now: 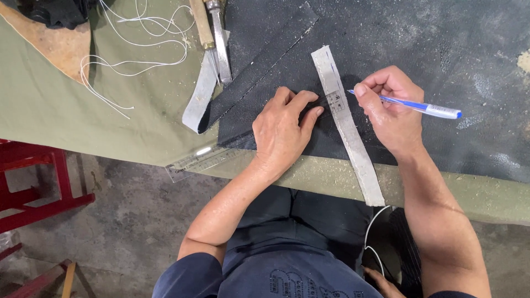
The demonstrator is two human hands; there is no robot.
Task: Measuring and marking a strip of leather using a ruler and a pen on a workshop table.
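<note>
Grey strip is lying diagonally over black sheet on olive-covered bench, left hand pressing beside it with fingers loosely spread, right hand pinching blue pen at its edge, concrete floor showing below.

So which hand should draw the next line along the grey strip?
The right hand, probably: it already grips the blue pen, tip beside the grey strip. The left hand lies flat, pressing the black material.
</note>
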